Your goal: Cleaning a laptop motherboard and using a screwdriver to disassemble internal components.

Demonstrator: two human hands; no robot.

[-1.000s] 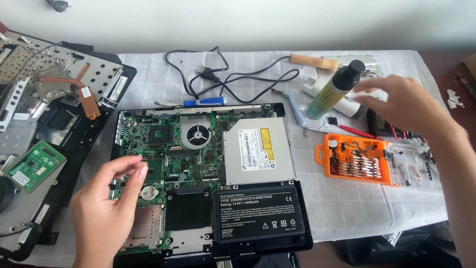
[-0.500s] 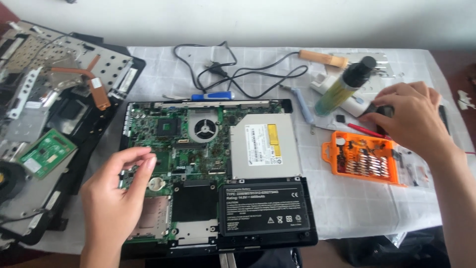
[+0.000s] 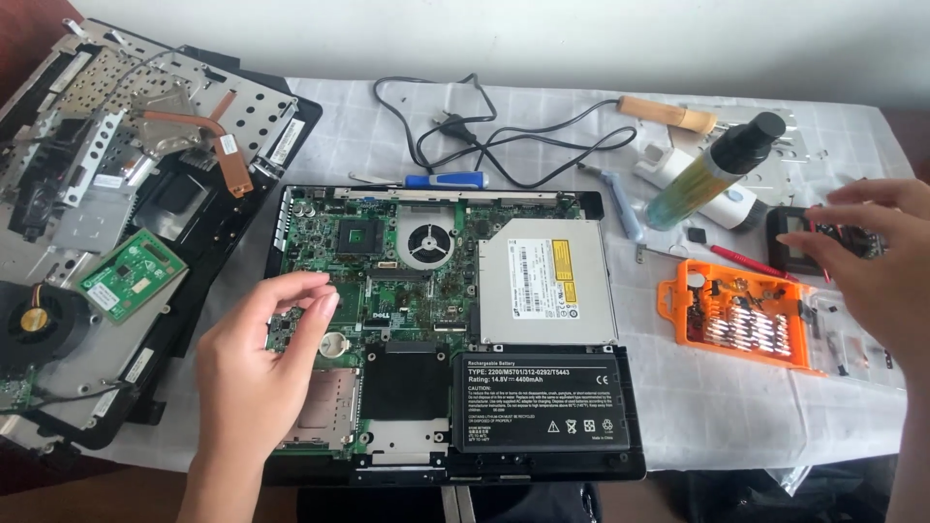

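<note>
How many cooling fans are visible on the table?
2. One small fan sits on the open laptop's motherboard, near its top edge. One black round fan lies at far left among removed parts. Others may be hidden.

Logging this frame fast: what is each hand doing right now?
Left hand: loosely curled over the laptop motherboard, holding nothing visible.
Right hand: open, fingers spread over a small black case; grip cannot be told.

Bare forearms (no sleeves, no gloves)

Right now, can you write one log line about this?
left hand: over laptop motherboard | right hand: at small black tray | orange bit case: open
</note>
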